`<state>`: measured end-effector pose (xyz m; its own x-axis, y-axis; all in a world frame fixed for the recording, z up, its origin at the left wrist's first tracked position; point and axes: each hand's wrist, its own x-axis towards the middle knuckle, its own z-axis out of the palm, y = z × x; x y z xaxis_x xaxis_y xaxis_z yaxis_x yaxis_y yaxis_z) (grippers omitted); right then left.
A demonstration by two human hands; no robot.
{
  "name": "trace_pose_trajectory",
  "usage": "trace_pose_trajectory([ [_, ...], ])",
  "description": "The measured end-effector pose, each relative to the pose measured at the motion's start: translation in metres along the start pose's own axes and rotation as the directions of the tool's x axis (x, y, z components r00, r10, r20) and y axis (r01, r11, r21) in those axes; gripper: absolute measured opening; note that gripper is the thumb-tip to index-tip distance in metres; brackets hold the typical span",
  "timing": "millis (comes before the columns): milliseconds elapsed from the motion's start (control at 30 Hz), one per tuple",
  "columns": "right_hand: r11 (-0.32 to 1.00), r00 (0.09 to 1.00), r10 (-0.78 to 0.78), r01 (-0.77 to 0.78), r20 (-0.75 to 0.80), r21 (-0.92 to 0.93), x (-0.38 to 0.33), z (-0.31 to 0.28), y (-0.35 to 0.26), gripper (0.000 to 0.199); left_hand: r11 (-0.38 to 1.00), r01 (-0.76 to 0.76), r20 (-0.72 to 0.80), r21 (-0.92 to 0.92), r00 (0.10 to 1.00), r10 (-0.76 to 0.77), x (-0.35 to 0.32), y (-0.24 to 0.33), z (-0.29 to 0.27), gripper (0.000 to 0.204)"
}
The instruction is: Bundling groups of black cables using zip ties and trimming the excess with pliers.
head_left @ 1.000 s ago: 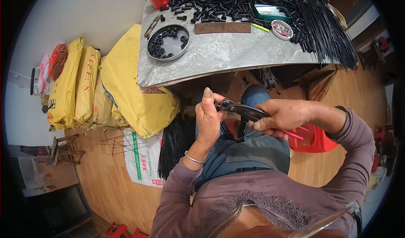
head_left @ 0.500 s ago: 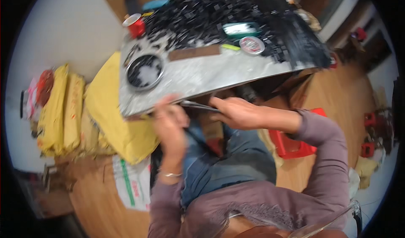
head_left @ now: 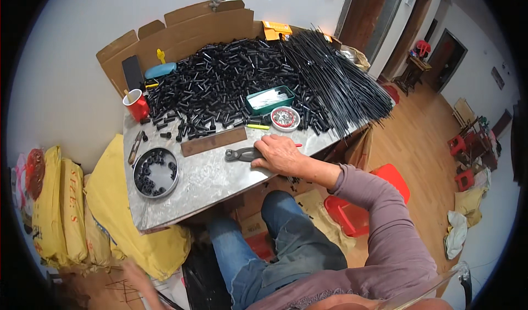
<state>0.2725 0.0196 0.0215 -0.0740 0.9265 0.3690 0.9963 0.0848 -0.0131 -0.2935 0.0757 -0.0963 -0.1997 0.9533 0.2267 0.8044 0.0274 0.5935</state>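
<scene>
My right hand (head_left: 281, 155) is over the handles of a pair of dark metal pincers (head_left: 237, 155) on the grey tabletop, the jaws pointing left. A bit of red handle sticks out past the fingers. Down at the lower left, beside the yellow sack, is my left hand (head_left: 138, 281), smeared by motion, so its fingers cannot be made out. A dark thin thing lies close to its wrist. Behind the pincers sits a flat brown bar (head_left: 213, 141). A round metal dish (head_left: 177, 182) at the left holds several small black ring-like parts.
Short black tubular parts (head_left: 214, 84) are heaped across the table's back, with long thin black rods (head_left: 344, 84) on the right. A green box (head_left: 254, 111), a round tub (head_left: 286, 127) and a red mug (head_left: 137, 107) stand around the heap. A red stool (head_left: 338, 214) is beside my legs.
My right hand has brought the pincers from the table's front edge onto the tabletop. My left hand has dropped away to the lower left. The view has shifted too.
</scene>
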Motion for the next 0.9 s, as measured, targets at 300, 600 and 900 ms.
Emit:
trace_pose_trajectory([
  [300, 0.767, 0.849, 0.412, -0.519, -0.33, -0.377, 0.036, -0.028, 0.19, 0.027, 0.973, 0.228, 0.205, 0.033, 0.951, -0.23, -0.145, -0.184, 0.224, 0.044],
  [600, 0.54, 0.665, 0.735, -0.692, -0.132, -0.479, 0.082, 0.014, 0.273, 0.023, 0.449, 0.066, -0.092, 0.891, 0.995, 0.036, -0.213, -0.262, 0.282, 0.072],
  [900, 0.386, 0.542, 0.754, -0.822, 0.37, 0.418, 0.088, -0.063, 0.273, 0.017, 0.984, 0.177, 0.55, -0.015, 0.823, -0.14, -0.107, -0.122, 0.241, 0.038],
])
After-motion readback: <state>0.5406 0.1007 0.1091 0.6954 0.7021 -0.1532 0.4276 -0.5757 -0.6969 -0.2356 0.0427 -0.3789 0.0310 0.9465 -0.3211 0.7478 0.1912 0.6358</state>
